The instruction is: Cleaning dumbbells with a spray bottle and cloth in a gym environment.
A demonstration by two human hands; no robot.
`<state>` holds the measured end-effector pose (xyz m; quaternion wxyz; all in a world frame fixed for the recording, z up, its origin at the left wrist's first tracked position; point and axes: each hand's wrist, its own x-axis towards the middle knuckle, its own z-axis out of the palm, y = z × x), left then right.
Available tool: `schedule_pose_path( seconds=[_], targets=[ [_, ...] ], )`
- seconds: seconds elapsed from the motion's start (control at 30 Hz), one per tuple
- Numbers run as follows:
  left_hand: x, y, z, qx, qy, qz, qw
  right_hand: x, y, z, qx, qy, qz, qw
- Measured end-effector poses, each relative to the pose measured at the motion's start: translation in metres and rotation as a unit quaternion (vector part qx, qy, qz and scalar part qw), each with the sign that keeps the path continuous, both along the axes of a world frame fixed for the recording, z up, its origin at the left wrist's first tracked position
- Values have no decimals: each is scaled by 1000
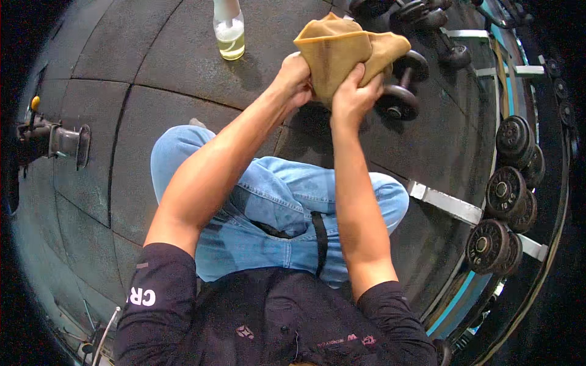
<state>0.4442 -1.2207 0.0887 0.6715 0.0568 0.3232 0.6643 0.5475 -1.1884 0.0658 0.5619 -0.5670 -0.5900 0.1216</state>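
A tan cloth (339, 55) with orange-yellow edging is raised in front of me, folded and bunched. My left hand (297, 78) grips its lower left side, fingers curled. On the other side my right hand (359, 91) pinches it, thumb lying over the front. Just beyond the right hand a dark dumbbell (405, 84) rests on the black rubber floor mat (183, 110); the cloth and hand partly cover it. A clear bottle (231, 39) with yellowish liquid and a white upper part stands upright, left of the cloth.
A rack on the right holds several dumbbells (506, 190), with a white metal foot (446, 201) reaching towards my knee. More dumbbells (421, 16) lie at the upper right. A metal machine part (68, 142) juts in from the left. My crossed legs (274, 201) are below my forearms.
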Motion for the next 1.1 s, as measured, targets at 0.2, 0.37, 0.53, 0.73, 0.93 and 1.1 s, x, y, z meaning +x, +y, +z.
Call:
schedule_pose_path(
  seconds=[0.2, 0.37, 0.53, 0.73, 0.93, 1.1],
  targets=[
    [7, -11, 8, 61, 25, -28, 997, 39, 64, 33, -175, 68, 269, 945],
    [-18, 30, -5, 38, 274, -15, 961, 43, 100, 36, -222, 86, 409, 881],
    [-42, 19, -20, -10, 162, -14, 987, 7, 21, 15, -13, 20, 159, 987],
    [-45, 13, 6, -3, 177, -79, 981, 80, -43, -23, -78, 125, 172, 974],
    [-39, 6, 5, -7, 273, -93, 958, 95, 27, 82, -102, 455, 198, 862],
    [-13, -4, 24, 14, 403, -119, 907, 33, 48, 42, -3, -158, 122, 980]
  ],
)
